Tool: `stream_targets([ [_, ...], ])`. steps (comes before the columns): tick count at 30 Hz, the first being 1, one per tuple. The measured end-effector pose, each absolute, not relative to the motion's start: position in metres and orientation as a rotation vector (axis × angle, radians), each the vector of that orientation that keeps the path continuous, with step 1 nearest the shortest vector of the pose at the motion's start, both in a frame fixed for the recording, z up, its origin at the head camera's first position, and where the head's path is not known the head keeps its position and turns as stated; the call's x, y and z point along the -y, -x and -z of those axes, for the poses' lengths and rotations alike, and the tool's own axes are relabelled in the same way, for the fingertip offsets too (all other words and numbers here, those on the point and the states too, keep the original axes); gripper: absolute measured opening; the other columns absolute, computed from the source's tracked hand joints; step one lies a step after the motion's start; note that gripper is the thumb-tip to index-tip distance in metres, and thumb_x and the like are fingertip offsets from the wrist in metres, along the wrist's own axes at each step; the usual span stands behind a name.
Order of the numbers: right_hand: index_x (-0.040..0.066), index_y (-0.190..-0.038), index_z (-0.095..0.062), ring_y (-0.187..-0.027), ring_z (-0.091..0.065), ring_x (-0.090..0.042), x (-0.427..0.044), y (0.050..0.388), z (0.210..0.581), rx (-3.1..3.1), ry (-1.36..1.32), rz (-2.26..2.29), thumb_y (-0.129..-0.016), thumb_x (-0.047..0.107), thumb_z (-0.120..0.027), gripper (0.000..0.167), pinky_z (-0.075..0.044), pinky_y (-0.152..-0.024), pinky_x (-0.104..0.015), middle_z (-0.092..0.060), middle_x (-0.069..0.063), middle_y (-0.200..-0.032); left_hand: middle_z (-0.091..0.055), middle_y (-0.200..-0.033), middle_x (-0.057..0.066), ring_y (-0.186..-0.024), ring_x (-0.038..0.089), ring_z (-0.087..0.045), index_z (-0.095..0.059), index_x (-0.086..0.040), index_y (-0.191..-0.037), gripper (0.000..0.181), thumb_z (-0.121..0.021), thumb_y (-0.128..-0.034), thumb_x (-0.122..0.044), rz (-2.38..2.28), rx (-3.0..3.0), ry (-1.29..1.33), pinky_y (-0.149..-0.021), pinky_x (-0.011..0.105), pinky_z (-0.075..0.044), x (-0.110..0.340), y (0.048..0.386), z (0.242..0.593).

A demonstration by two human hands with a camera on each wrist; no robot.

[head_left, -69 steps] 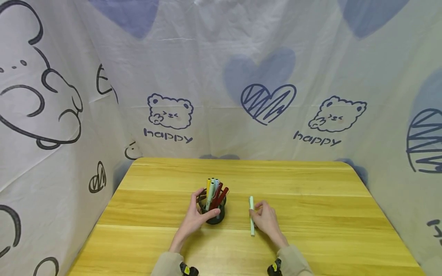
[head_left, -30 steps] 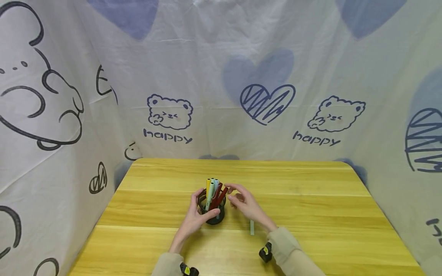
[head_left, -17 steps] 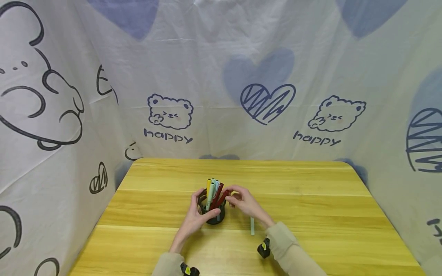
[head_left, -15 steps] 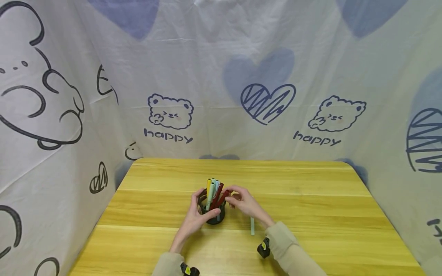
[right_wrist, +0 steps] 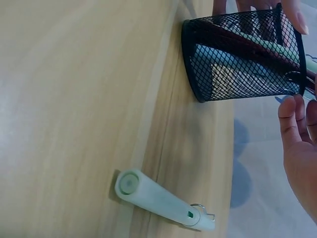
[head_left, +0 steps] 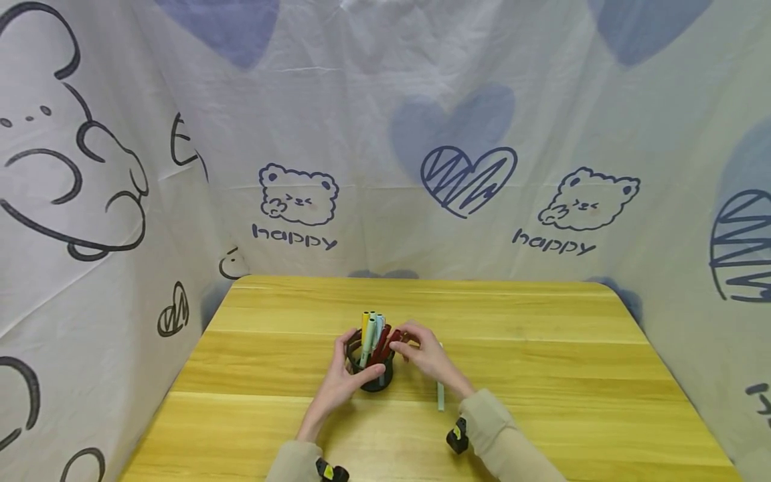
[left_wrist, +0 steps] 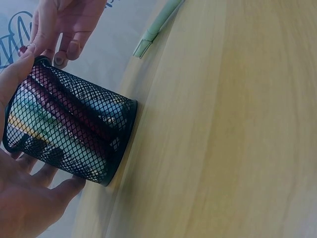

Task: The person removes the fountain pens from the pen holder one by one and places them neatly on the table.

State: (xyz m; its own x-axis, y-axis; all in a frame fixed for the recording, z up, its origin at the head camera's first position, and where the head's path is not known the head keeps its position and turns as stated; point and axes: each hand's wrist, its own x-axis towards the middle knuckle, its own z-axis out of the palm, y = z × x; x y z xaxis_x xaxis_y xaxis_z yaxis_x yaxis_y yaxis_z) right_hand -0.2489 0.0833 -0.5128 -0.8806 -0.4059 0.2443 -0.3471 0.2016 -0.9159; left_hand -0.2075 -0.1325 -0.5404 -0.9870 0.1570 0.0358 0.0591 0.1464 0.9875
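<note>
A black mesh pen holder stands on the wooden table, full of several pens. My left hand grips it near the rim, thumb in front and fingers behind. At its right side my right hand pinches the top of a dark red pen, whose lower part is inside the mesh. Another dark red pen, a pale green pen and a yellow pen lean beside it. A separate light green pen lies on the table, partly hidden by my right hand in the head view.
The wooden table has rounded far corners. A white cloth printed with hearts and bears hangs behind it and along both sides. Each wrist carries a small black camera, like the right wrist camera.
My right hand has left the light green pen on the table and moved left to the holder. It has taken hold of a dark red pen there. My left hand stays put.
</note>
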Motion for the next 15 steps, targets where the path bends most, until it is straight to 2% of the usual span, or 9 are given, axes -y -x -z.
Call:
stream_targets([
  [7, -0.001, -0.104, -0.065, -0.073, -0.054, -0.008, -0.0817, 0.248, 0.5151, -2.392, 0.722, 1.849, -0.097, 0.01, -0.066, 0.014, -0.056, -0.06, -0.032, -0.057, -0.018, -0.101, -0.033, -0.16, 0.013, -0.149, 0.036, -0.032, -0.022, -0.02, -0.157, 0.094, -0.082, -0.085, -0.027, -2.0, -2.317, -0.226, -0.119, 0.068, -0.023, 0.1322, 0.2082, 0.5409],
  [15, -0.002, -0.107, -0.064, -0.079, -0.056, -0.007, -0.0803, 0.2457, 0.5141, -2.377, 0.74, 1.92, -0.096, 0.011, -0.067, 0.016, -0.056, -0.061, -0.031, -0.059, -0.02, -0.102, -0.033, -0.16, 0.014, -0.149, 0.036, -0.031, -0.021, -0.018, -0.157, 0.095, -0.082, -0.0848, -0.026, -2.01, -2.307, -0.228, -0.12, 0.068, -0.022, 0.1322, 0.2086, 0.5415],
])
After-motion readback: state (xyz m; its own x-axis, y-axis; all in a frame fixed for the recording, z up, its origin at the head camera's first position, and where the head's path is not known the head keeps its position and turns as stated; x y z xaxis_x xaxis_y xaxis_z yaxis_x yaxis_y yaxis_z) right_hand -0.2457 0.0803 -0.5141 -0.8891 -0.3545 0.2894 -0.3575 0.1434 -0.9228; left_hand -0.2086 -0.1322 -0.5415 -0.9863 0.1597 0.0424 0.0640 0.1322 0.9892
